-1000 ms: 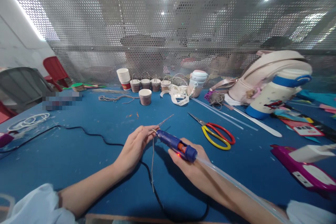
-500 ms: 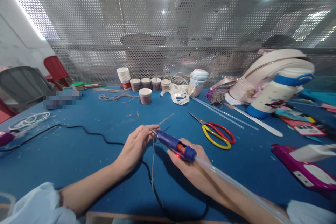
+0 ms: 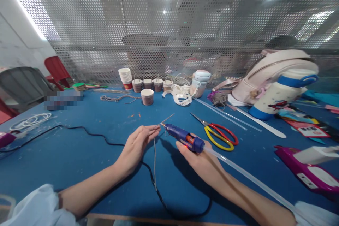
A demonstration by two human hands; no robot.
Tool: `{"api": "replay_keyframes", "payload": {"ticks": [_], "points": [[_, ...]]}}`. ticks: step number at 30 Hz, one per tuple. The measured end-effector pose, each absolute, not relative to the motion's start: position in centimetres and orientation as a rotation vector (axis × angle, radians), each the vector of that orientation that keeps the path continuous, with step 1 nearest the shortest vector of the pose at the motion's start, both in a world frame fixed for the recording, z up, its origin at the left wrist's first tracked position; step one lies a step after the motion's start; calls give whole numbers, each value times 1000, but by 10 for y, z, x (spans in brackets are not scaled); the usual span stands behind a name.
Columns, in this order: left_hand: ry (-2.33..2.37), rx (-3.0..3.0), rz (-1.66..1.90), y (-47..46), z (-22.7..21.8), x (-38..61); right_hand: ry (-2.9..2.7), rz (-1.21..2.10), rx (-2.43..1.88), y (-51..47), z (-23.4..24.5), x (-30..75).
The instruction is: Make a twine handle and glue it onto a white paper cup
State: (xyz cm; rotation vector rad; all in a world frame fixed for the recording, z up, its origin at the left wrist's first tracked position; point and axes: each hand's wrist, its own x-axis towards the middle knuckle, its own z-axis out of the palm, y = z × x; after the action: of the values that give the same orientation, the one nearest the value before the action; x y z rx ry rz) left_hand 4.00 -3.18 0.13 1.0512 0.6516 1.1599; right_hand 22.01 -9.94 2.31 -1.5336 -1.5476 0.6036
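Observation:
My right hand (image 3: 202, 160) is closed around a blue hot glue gun (image 3: 178, 132), whose small red light glows. A long clear glue stick (image 3: 239, 165) runs out of its back end across my forearm. The nozzle points at the fingertips of my left hand (image 3: 137, 144), right beside a thin stick or wire (image 3: 168, 117). My left fingers pinch this stick, and its held end is hidden. Grey string (image 3: 155, 164) hangs down from there to the table. Scissors (image 3: 218, 136) with red and yellow handles lie to the right of the gun.
Paper cups (image 3: 147, 97), some string-wrapped with handles, stand at the back near a white ribbon (image 3: 182, 99). A bottle (image 3: 275, 95) and a pale bag (image 3: 246, 81) stand at right, above a purple power strip (image 3: 307, 169). The black cord (image 3: 90, 134) crosses the table.
My right hand has drawn the glue gun slightly right and up, so the nozzle now sits farther along the stick. My left hand has hardly moved.

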Motion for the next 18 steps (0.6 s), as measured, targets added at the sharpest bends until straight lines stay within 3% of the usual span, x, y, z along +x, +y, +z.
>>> {"api": "replay_keyframes", "payload": {"ticks": [18], "points": [[652, 1041, 1169, -32, 2, 42, -1581, 702, -1472, -104, 26, 213]]}}
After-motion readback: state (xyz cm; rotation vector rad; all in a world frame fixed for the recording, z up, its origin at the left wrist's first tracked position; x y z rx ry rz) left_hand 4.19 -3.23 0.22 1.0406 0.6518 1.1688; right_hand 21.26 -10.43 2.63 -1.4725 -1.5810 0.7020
